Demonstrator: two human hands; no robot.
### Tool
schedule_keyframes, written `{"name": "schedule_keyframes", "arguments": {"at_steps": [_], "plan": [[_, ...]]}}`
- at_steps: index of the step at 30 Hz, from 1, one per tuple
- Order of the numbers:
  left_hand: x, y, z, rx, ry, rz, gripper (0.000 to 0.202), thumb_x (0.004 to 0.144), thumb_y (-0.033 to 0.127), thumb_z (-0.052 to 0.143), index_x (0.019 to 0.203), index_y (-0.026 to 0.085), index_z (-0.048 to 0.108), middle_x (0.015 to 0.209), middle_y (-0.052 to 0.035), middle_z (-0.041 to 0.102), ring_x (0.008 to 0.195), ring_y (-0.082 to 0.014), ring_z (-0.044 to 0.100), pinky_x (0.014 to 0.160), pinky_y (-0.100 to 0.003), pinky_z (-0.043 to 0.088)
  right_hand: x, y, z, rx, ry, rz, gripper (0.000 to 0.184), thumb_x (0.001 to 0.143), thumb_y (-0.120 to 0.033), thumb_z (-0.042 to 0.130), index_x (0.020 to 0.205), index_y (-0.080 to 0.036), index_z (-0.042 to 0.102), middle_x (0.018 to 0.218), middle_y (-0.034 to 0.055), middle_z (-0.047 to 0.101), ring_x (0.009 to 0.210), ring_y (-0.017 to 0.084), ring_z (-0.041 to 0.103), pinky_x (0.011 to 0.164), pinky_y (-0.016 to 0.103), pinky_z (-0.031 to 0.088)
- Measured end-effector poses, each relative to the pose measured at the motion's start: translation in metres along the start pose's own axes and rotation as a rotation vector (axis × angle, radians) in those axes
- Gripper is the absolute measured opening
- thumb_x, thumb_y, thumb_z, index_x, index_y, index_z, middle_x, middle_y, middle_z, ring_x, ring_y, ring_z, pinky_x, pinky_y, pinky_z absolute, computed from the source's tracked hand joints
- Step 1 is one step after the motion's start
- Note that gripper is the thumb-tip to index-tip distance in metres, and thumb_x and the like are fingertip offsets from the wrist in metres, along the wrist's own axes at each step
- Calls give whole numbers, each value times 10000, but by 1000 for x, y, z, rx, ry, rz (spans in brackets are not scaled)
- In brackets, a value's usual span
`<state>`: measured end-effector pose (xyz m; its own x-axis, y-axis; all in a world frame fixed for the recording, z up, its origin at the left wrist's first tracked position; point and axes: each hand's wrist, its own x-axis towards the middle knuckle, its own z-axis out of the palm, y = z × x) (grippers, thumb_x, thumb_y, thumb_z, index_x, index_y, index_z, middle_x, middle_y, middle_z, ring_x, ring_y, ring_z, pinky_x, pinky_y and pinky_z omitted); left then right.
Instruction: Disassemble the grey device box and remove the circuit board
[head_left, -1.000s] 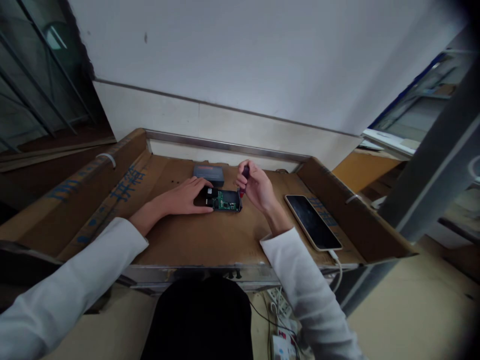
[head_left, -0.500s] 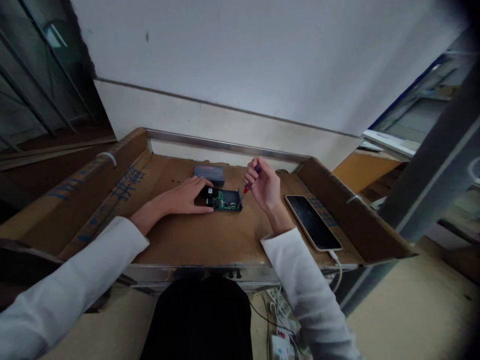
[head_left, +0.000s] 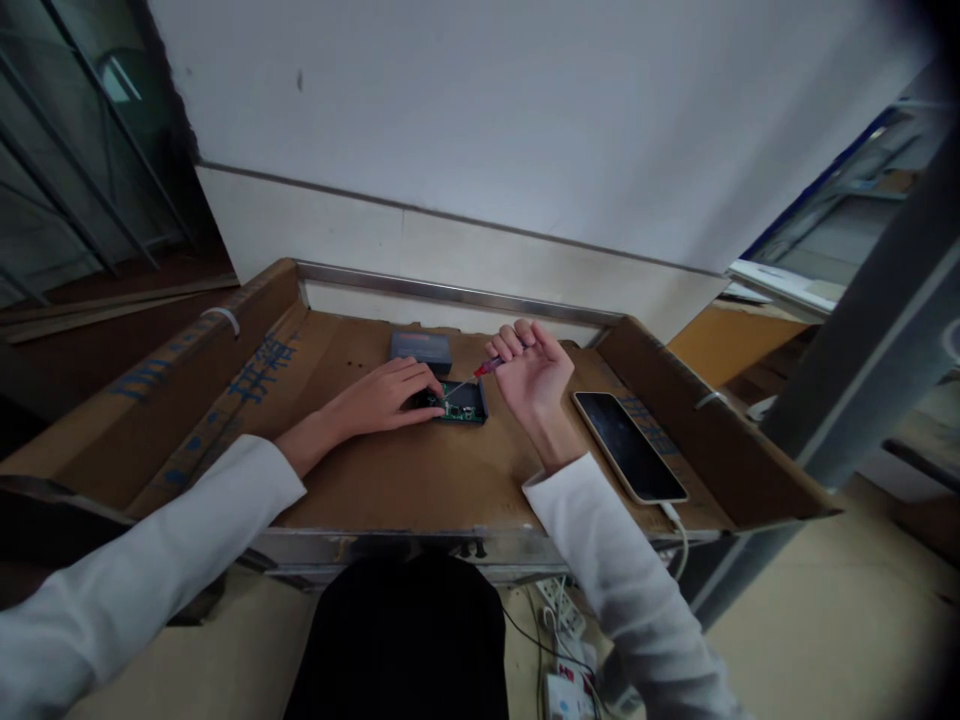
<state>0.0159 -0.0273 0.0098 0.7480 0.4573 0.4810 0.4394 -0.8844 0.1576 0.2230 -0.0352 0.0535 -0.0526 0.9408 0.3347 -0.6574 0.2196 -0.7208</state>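
Note:
My left hand [head_left: 386, 398] is closed over the left part of a small black case with a green circuit board [head_left: 463, 411] inside, hiding that part. Its thumb and fingertips are at the board, close to the tip of a screwdriver [head_left: 487, 368]. In my right hand [head_left: 536, 380] is the screwdriver's handle, with a red collar and a thin metal shaft. The shaft slants down to the left towards my left fingertips; whether a screw is at the tip is too small to tell. Just behind the case lies a dark grey box [head_left: 421, 350].
A phone [head_left: 630, 447] with a white charging cable [head_left: 679, 540] lies right of my right forearm. The cardboard tray [head_left: 420, 480] has raised side walls, and a white wall [head_left: 487, 130] stands behind it. Power strips [head_left: 562, 610] and cables are on the floor below.
My left hand has shifted right, its fingertips now further over the board. My right hand has tilted the screwdriver flatter, its tip moving from the case's right end to my left fingertips.

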Motion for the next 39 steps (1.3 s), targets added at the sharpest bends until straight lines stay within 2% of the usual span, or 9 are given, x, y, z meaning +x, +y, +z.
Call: {"name": "schedule_keyframes", "arguments": {"at_steps": [7, 11, 15, 18, 20, 23, 29, 32, 39], "plan": [[2, 7, -1, 50, 71, 60, 278, 959, 368, 415, 909, 167, 600, 914, -49, 666, 864, -164, 575, 876, -302, 408, 1, 6, 0, -111, 10, -8, 251, 857, -311, 385, 637, -226, 298, 628, -29, 229, 545, 132, 300, 633, 321, 420], [0, 4, -9, 150, 117, 23, 263, 957, 325, 399, 885, 172, 601, 868, -40, 669, 822, -161, 590, 816, -288, 420, 7, 8, -10, -194, 96, -159, 92, 844, -274, 384, 767, -229, 410, 692, -6, 346, 612, 137, 429, 652, 327, 458], [-6, -6, -22, 413, 245, -410, 296, 931, 330, 371, 870, 164, 608, 797, -67, 661, 767, -195, 607, 733, -310, 418, 14, 5, -29, -704, 331, -454, 144, 861, -255, 388, 1003, -270, 403, 823, 5, 419, 700, 145, 504, 668, 323, 489], [-10, -14, -28, 516, 122, -733, 361, 927, 357, 335, 870, 169, 638, 814, -95, 685, 770, -228, 635, 680, -315, 416, 18, 3, -43, -1211, 493, -563, 257, 837, -127, 343, 1077, -193, 408, 1044, 105, 438, 994, 202, 493, 891, 417, 451], [-13, -17, -29, 524, -32, -841, 407, 922, 391, 324, 871, 176, 666, 838, -109, 701, 794, -258, 652, 655, -318, 420, 19, 5, -51, -1486, 499, -460, 316, 755, -23, 343, 1045, -108, 435, 1109, 177, 421, 1096, 246, 436, 980, 445, 382], [-15, -19, -29, 515, -187, -914, 452, 912, 423, 316, 897, 182, 699, 884, -128, 712, 855, -295, 661, 656, -330, 437, 18, 14, -57, -1784, 330, -153, 375, 695, 33, 346, 1051, -28, 449, 1121, 226, 425, 1102, 269, 434, 979, 426, 366], [-20, -20, -31, 492, -294, -939, 491, 904, 441, 311, 892, 167, 718, 931, -149, 715, 912, -307, 658, 690, -342, 456, 10, 30, -61, -2052, 70, 185, 280, 858, -171, 383, 1101, -72, 481, 1200, 250, 451, 1147, 343, 435, 924, 502, 365], [-22, -21, -31, 483, -288, -941, 506, 907, 453, 301, 890, 163, 715, 940, -153, 714, 920, -305, 656, 692, -340, 453, 8, 32, -66, -2075, 27, 187, 256, 880, -215, 374, 1087, -118, 491, 1204, 247, 472, 1143, 359, 437, 903, 535, 359], [-26, -21, -30, 475, -161, -926, 545, 923, 503, 261, 848, 170, 686, 866, -152, 710, 847, -312, 664, 645, -343, 427, 8, 37, -76, -1944, 56, -39, 181, 858, -260, 460, 988, -142, 502, 1127, 230, 505, 1068, 357, 458, 875, 567, 355]]}}
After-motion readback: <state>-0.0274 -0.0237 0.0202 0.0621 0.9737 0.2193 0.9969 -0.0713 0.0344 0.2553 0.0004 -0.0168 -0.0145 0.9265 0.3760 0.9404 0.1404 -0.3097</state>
